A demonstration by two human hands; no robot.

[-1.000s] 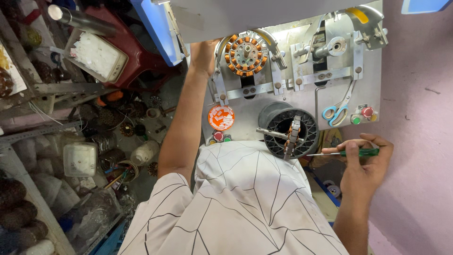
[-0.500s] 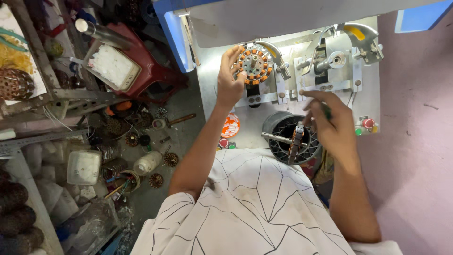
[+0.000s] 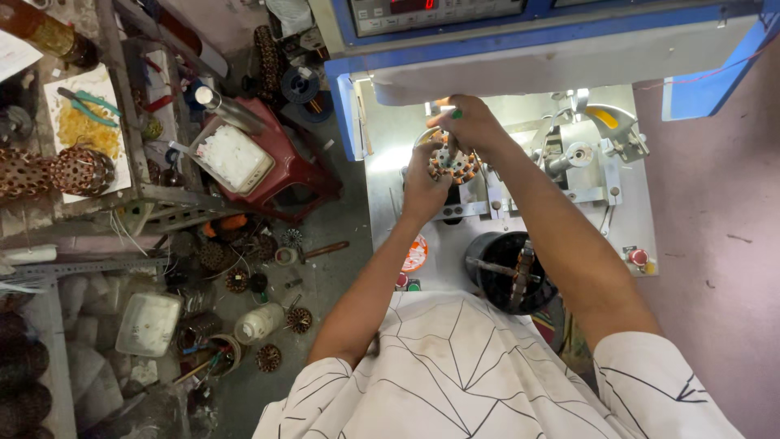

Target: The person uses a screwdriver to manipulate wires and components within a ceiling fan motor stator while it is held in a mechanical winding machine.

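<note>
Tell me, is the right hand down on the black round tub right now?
No, the right hand is up at the copper-wound stator, well above the black tub.

Single head cam — looks straight down, mid-range, over machine bench (image 3: 634, 236) & cluttered floor (image 3: 341, 284).

We see: left hand (image 3: 424, 185) and right hand (image 3: 471, 123) both gripping a copper-wound stator (image 3: 452, 162) on the white winding machine (image 3: 390, 146); black pot (image 3: 508, 272) nearer; red stool (image 3: 280, 175) far left on the floor.
</note>
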